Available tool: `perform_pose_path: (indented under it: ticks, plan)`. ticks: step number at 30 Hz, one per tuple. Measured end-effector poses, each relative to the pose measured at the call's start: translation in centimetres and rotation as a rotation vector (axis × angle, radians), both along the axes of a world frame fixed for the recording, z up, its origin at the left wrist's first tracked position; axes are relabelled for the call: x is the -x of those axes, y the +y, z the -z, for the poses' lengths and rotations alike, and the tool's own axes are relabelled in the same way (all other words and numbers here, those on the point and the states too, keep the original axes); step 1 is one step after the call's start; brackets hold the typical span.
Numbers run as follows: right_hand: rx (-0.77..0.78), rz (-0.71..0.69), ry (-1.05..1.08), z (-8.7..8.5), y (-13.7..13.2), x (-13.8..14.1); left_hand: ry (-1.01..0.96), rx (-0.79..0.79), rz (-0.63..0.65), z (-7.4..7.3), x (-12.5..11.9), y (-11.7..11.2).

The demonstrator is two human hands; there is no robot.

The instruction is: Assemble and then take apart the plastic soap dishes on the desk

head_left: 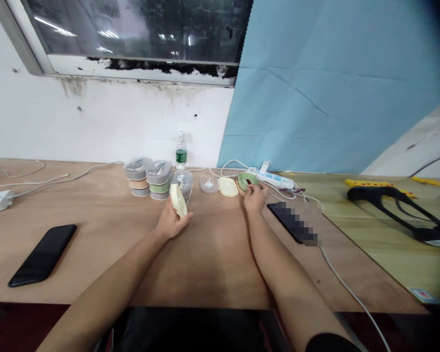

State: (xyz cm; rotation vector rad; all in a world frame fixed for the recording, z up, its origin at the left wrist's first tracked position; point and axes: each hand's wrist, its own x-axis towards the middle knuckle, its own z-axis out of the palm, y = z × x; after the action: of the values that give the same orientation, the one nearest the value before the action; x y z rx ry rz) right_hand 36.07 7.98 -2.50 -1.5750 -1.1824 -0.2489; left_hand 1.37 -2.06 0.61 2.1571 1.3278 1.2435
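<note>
My left hand [172,221] grips a cream oval plastic shell [178,200], tilted on edge just above the wooden tabletop [212,254]. My right hand [254,198] holds a green oval lid [248,181] with a peach-coloured piece beneath its edge. Close to my left hand stand three stacks of oval soap boxes [158,178] with grey lids, the nearest partly behind the cream shell. A cream oval part [228,187] and a clear oval part [209,185] lie between my hands, nearer my right hand.
A water bottle [181,152] stands behind the stacks. Black phones lie at the left [42,255] and right [289,222]. A white power strip [275,180] and cables run along the back. A black-and-yellow frame [392,215] lies on a separate surface at the right.
</note>
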Motion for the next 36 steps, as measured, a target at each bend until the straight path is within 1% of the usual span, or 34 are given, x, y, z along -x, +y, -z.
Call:
perform_pose_path:
  ticks: [3,7,12,17,23,28,31,34,36]
  plan:
    - [-0.024,-0.002,-0.005,-0.1,-0.1,-0.2,0.014,-0.004,0.004,-0.1,0.0,0.0]
    - [-0.016,-0.001,0.010,-0.1,-0.1,-0.4,0.005,-0.002,-0.014,0.0,0.0,0.0]
    - [0.046,0.009,0.020,-0.3,-0.2,-0.2,0.004,0.005,0.008,-0.1,-0.1,-0.1]
    - [0.067,0.027,0.020,-0.7,-0.6,0.1,0.001,-0.023,0.032,-0.1,-0.1,-0.1]
    - [0.083,0.045,0.023,-1.0,-0.9,0.5,0.012,0.007,0.002,0.2,-0.1,0.1]
    - [0.072,0.080,0.008,-1.1,-1.1,0.9,0.031,0.039,0.054,0.5,0.2,0.3]
    - [0.021,0.086,-0.037,-1.6,-1.3,1.4,0.019,0.020,0.087,0.6,0.3,0.3]
    - [-0.053,0.035,-0.119,-2.5,-1.8,2.8,-0.003,0.009,0.122,0.7,0.3,0.4]
    - [-0.078,-0.071,-0.180,-3.1,-2.6,4.4,-0.017,0.021,0.159,0.8,0.2,0.4]
